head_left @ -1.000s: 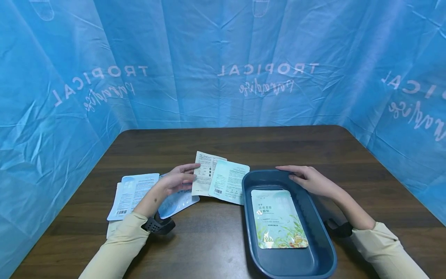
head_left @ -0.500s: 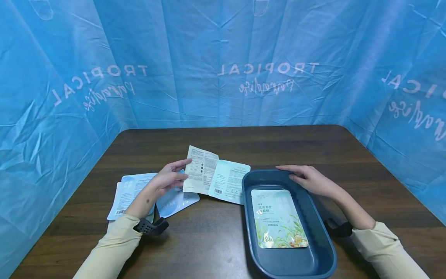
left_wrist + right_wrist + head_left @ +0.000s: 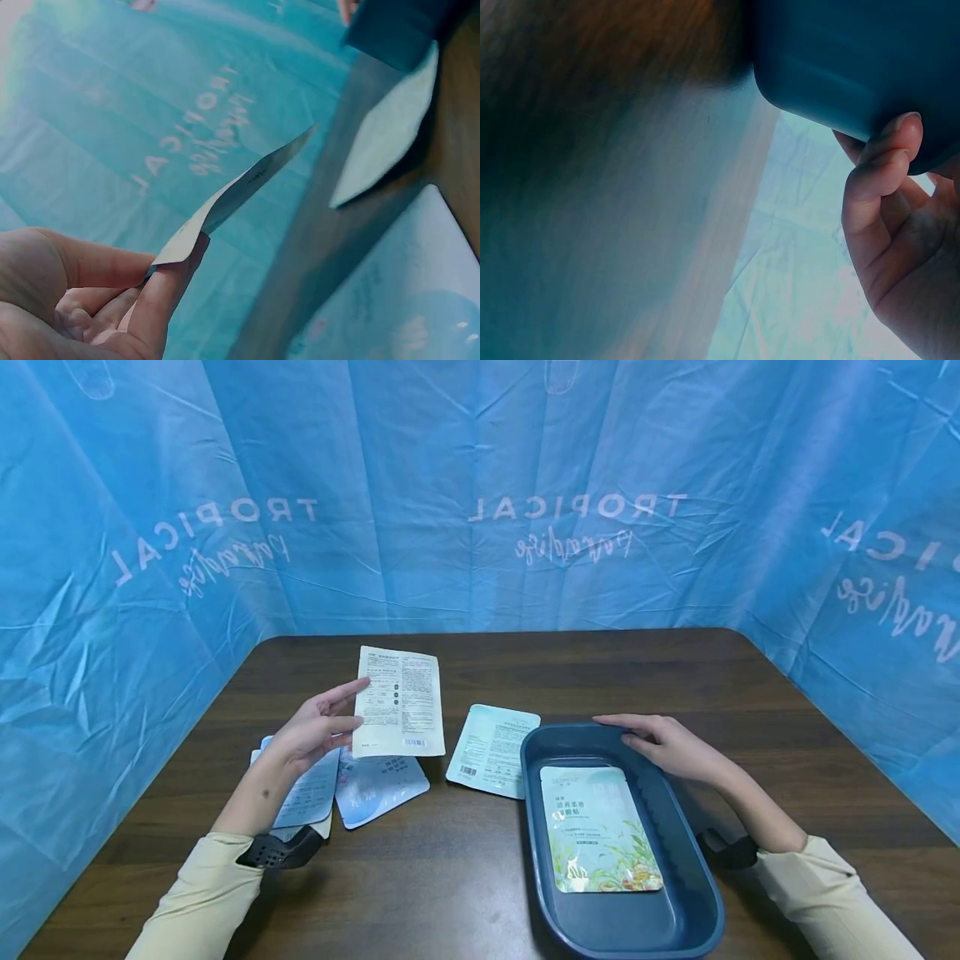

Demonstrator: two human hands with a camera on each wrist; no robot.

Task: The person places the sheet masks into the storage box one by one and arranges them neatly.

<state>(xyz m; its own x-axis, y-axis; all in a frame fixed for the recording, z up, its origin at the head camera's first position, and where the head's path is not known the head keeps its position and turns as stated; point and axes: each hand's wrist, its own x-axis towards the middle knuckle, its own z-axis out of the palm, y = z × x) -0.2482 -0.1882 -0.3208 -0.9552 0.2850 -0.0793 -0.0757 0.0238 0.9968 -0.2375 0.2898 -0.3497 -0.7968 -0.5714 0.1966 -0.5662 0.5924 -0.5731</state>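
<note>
In the head view my left hand (image 3: 315, 727) pinches a white sheet-mask packet (image 3: 401, 702) by its left edge, printed side toward the camera. The left wrist view shows this packet (image 3: 225, 202) nearly edge-on between thumb and fingers, slightly bent. My right hand (image 3: 675, 747) grips the far right corner of a dark blue plastic bin (image 3: 678, 922), with the thumb over the rim. From the right wrist, curled fingers (image 3: 881, 176) press the bin's outer wall (image 3: 832, 67). A green, plant-printed mask packet (image 3: 603, 831) lies flat inside the bin.
A pale mint packet (image 3: 491, 747) lies left of the bin, against its side. Below the left hand lie a light blue packet (image 3: 382, 793) and a small pile of packets (image 3: 307, 797), partly hidden by the forearm. A blue curtain (image 3: 480, 568) surrounds the wooden table (image 3: 450, 877).
My left hand has drawn the white packet up and left, off the mint packet it overlapped, and turned it upright. The right hand and bin stay put.
</note>
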